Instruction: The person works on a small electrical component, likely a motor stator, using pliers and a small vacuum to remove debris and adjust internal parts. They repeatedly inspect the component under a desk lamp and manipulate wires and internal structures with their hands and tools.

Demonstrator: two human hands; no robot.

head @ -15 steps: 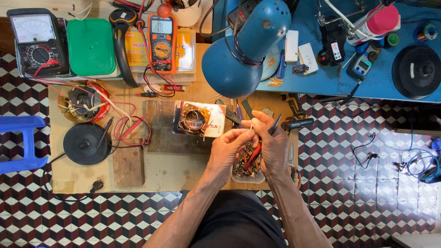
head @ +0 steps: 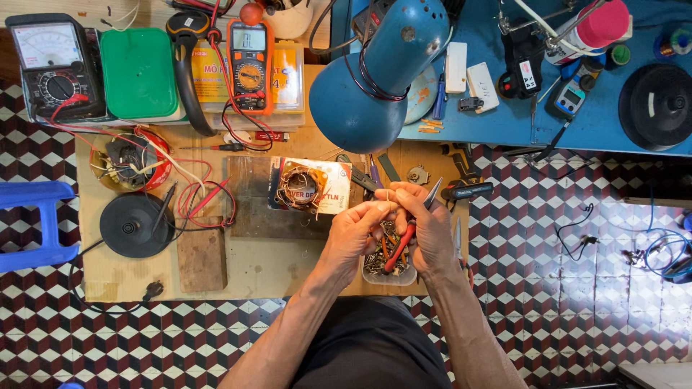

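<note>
Both hands meet over the bench: left hand [head: 355, 232] pinches a thin wire [head: 387, 197], right hand [head: 427, 229] grips red-handled pliers [head: 408, 235].

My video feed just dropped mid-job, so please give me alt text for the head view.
Over a cluttered workbench, the left hand pinches a thin wire while the right hand grips red-handled pliers above a small tray of metal parts. A copper coil, an orange multimeter and a blue lamp sit beyond.
</note>
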